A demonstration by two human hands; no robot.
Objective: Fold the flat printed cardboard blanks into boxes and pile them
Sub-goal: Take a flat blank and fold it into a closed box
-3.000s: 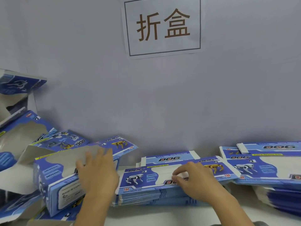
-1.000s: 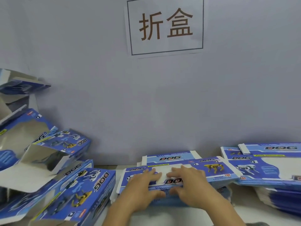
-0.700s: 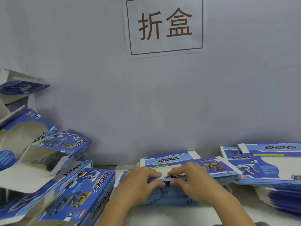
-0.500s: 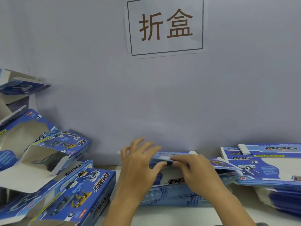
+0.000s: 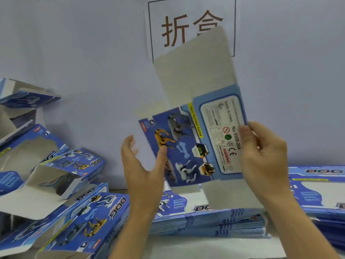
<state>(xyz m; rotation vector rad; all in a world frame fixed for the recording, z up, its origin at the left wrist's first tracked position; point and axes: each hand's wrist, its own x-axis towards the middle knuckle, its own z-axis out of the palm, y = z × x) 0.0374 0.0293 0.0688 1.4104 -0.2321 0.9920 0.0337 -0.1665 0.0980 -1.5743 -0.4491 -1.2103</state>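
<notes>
One flat blue printed cardboard blank (image 5: 196, 139) held upright in the air, above the stack of flat blue blanks (image 5: 209, 219). Right hand (image 5: 265, 156) gripping its label-side edge, thumb on the print; left hand (image 5: 143, 165) pinching the opposite edge, fingers behind. Probably best to push the two edges gently towards each other so the creases spring into a tube, keeping thumbs off the grey flaps. Left of the stack, folded blue boxes (image 5: 82, 225) piled loosely on the pale worktop (image 5: 205, 247). Behind the stack, a grey wall (image 5: 93, 53) bearing a white paper sign (image 5: 186, 28).
</notes>
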